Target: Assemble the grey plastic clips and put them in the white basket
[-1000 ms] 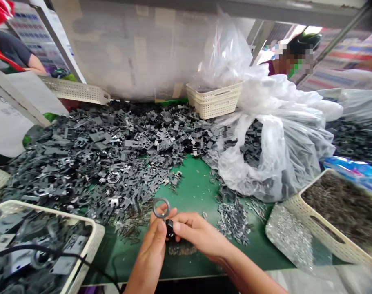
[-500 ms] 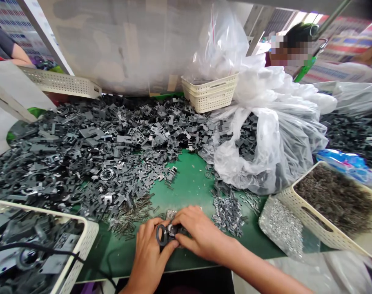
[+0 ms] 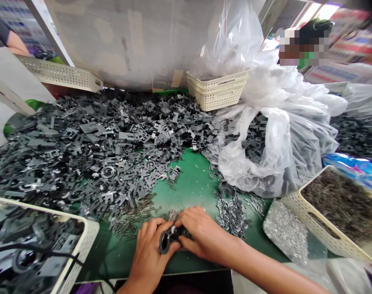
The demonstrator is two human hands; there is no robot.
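Between my hands, close to the table's front edge, is a dark grey plastic part with a round ring (image 3: 164, 242) at its left end. My left hand (image 3: 151, 249) grips the ring end between thumb and fingers. My right hand (image 3: 198, 232) is closed on the other end, its fingertips meeting the part near the middle. My fingers hide much of the part. Just beyond them lie thin springs (image 3: 132, 216) on the left and a small pile of little metal pieces (image 3: 233, 214) on the right.
Grey plastic parts (image 3: 112, 143) are heaped across the green table (image 3: 194, 175). A basket of parts (image 3: 90, 232) stands front left. At right are a basket of springs (image 3: 335, 204), a bag of small shiny pieces (image 3: 286, 230) and a large plastic bag (image 3: 265, 155). Other people sit beyond.
The ring end of the part has tilted slightly and turned between my fingers. Both hands stay nearly in place. The camera view has shifted a little.
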